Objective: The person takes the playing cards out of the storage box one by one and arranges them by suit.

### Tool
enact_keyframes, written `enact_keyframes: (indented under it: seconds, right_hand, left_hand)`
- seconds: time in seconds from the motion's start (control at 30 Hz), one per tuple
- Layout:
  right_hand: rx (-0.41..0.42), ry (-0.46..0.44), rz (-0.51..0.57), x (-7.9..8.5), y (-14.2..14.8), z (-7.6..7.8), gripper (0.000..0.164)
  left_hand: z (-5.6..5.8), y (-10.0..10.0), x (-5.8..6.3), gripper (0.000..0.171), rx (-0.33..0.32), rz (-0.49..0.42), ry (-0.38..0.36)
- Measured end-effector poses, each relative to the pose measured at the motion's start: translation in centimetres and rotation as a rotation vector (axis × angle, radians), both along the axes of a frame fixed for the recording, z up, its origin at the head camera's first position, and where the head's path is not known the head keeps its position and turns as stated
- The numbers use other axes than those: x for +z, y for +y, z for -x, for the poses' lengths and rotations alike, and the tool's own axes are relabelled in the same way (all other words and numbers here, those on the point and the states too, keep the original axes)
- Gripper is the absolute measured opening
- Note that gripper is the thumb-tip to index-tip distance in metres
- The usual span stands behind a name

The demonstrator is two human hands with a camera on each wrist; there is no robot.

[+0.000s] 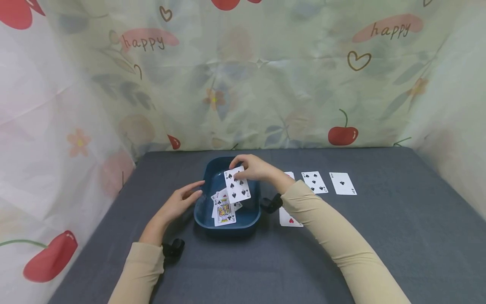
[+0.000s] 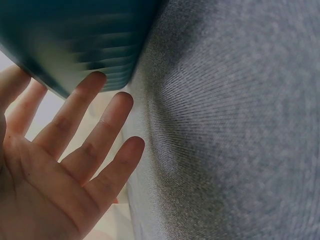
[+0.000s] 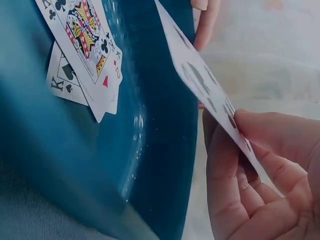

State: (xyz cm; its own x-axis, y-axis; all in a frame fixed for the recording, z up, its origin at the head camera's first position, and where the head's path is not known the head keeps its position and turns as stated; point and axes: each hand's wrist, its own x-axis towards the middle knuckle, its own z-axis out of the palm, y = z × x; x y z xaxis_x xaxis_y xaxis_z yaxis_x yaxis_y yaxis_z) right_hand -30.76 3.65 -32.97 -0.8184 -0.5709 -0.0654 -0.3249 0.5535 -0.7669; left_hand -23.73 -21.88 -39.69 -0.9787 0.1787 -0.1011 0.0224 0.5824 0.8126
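Note:
Above the blue plastic tray (image 1: 248,217), my right hand (image 1: 255,168) pinches a spade playing card (image 1: 238,188), seemingly a seven, between thumb and fingers. The card is tilted, its face up toward the head view. Below it, a small pile of cards lies in the tray, with a king of clubs (image 1: 225,213) on top; a king of spades (image 3: 67,82) peeks out under it in the right wrist view. My left hand (image 1: 178,205) is at the tray's left side, fingers extended, fingertips at or close to the rim; in the left wrist view they spread beside the tray wall.
Right of the tray, an ace of clubs (image 1: 343,183) and a black-suited card (image 1: 314,181) lie face up on the grey cloth (image 1: 398,236). A heart card (image 1: 290,218) and another card (image 1: 290,174) are partly hidden by my right arm. A patterned curtain (image 1: 265,84) hangs behind.

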Motion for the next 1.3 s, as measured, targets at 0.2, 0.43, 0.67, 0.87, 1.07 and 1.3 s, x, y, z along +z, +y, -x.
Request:
enact_keyframes:
  seconds: [0.2, 0.43, 0.67, 0.87, 1.07, 1.3]
  right_hand:
    - [-0.035, -0.015, 0.032, 0.1, 1.6, -0.1, 0.028]
    - [-0.104, 0.006, 0.028, -0.3, 4.3, -0.2, 0.026]
    - [-0.139, 0.021, 0.088, -0.8, 7.3, -0.9, 0.025]
    - [-0.196, -0.012, 0.113, -1.2, 9.8, -1.2, 0.029]
    - [-0.243, -0.037, 0.131, -2.2, 12.5, -0.7, 0.033]
    - [-0.295, -0.016, 0.097, -3.0, 15.3, -0.5, 0.035]
  left_hand:
    - [-0.1, -0.1, 0.1, 0.047, -0.011, -0.009, 0.013]
    - [-0.2, 0.0, 0.1, 0.048, -0.011, -0.011, 0.015]
    - [-0.1, 0.0, 0.0, 0.049, -0.006, 0.004, 0.026]
    - [-0.1, 0.0, 0.1, 0.048, 0.003, -0.003, 0.000]
    - [-0.1, 0.0, 0.1, 0.049, 0.010, 0.006, -0.012]
    - [-0.1, 0.1, 0.2, 0.049, 0.012, 0.010, -0.024]
